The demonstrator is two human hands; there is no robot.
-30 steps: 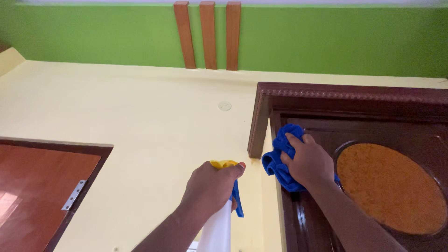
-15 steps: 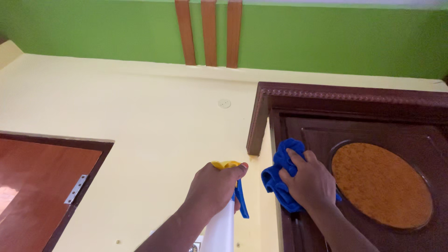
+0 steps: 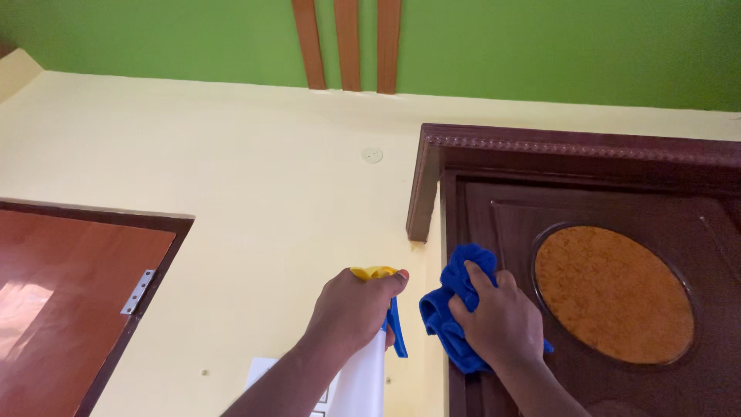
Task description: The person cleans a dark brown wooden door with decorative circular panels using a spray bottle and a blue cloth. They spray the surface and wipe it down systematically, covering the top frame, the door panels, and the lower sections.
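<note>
1. The blue microfibre cloth [image 3: 448, 324] is bunched against the left edge of the dark brown door [image 3: 617, 208], just beside the door frame [image 3: 426, 185]; it looks soft, light and limp, likely to fold and slip unless pressed flat, so it is best held in a wad under the palm with the fingers spread over it.
2. The right hand [image 3: 494, 320] lies on the cloth, its grip curled around the folds and pressing them to the wood.
3. The left hand [image 3: 347, 309] has its grip clenched around the neck of a white spray bottle [image 3: 361, 386] with a yellow cap and blue trigger; the bottle seems rigid and smooth, probably weighted by liquid, so the neck below the trigger is the sound place to hold it.
4. An oval amber glass pane [image 3: 614, 293] sits in the door to the right of the cloth.
5. Beyond lie the pale yellow wall [image 3: 255, 170], a reddish door [image 3: 62, 301] with a metal hinge [image 3: 137, 292] at left, and a green band [image 3: 540, 46] above with three wooden slats [image 3: 347, 42].
</note>
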